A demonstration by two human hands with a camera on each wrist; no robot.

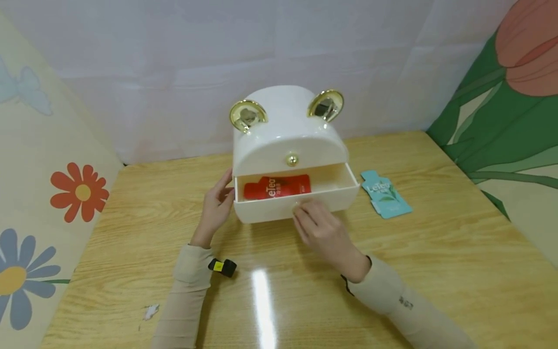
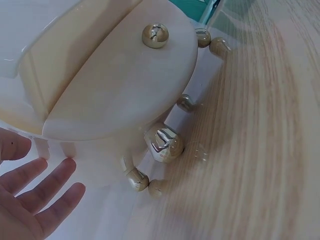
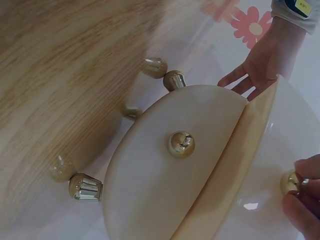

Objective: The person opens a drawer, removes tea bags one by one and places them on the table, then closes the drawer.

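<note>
A glossy white storage box [image 1: 279,111] with gold-rimmed ears and gold feet stands on the table. Its middle drawer [image 1: 266,212] is pulled out, and a red LeTea pouch [image 1: 279,188] lies inside it. My right hand [image 1: 327,235] pinches the small gold knob [image 3: 289,183] on that drawer's front. At the box's left side is my left hand [image 1: 214,208], its fingers extended along the wall in the left wrist view. Below the pulled-out drawer, the bottom drawer [image 2: 120,95] is closed, with its own gold knob [image 2: 155,35].
To the right of the box, a teal LeTea pouch [image 1: 387,195] lies flat on the wooden table [image 1: 436,271]. A small white scrap [image 1: 151,311] is at the front left. A pale cloth [image 1: 174,97] hangs behind, with flower-painted panels at both sides.
</note>
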